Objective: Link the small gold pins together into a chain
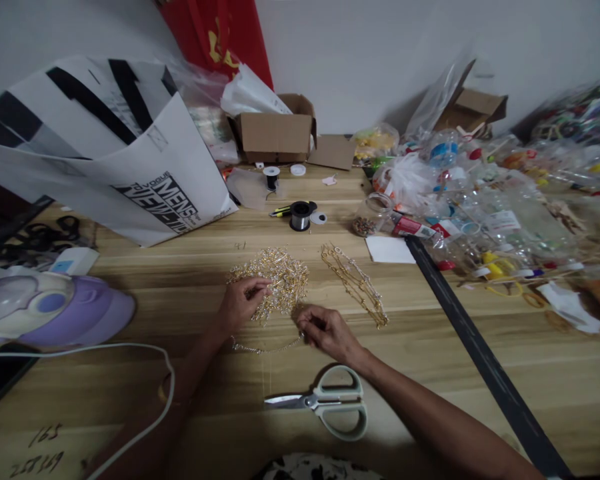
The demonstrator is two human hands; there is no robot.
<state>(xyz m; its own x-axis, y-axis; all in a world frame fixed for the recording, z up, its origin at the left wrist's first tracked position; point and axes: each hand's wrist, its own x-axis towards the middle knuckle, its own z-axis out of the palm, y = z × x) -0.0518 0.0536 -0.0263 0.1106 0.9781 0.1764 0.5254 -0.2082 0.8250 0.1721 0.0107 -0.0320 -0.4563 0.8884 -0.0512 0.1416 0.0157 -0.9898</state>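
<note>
A loose heap of gold and silver beaded pieces [285, 277] lies on the wooden table. My left hand [243, 301] reaches over the heap's left edge with thumb and fingers pinched together; what is between them is too small to tell. At the heap's lower right, my right hand [327, 331] is closed in a pinch. A thin silvery beaded chain [267, 350] sags in a curve below the heap, its right end at my right fingertips. Scissors with pale green handles [317, 401] lie shut in front of me. Finished-looking gold beaded strands [355, 283] rest to the right.
Behind the heap are a wire spool [300, 217], a smaller spool [271, 177], and a jar of beads [373, 213]. A white bag [180, 160] and purple device [97, 303] stand left, with a white cable [130, 345] crossing my left forearm. Plastic bottles [510, 213] crowd the right.
</note>
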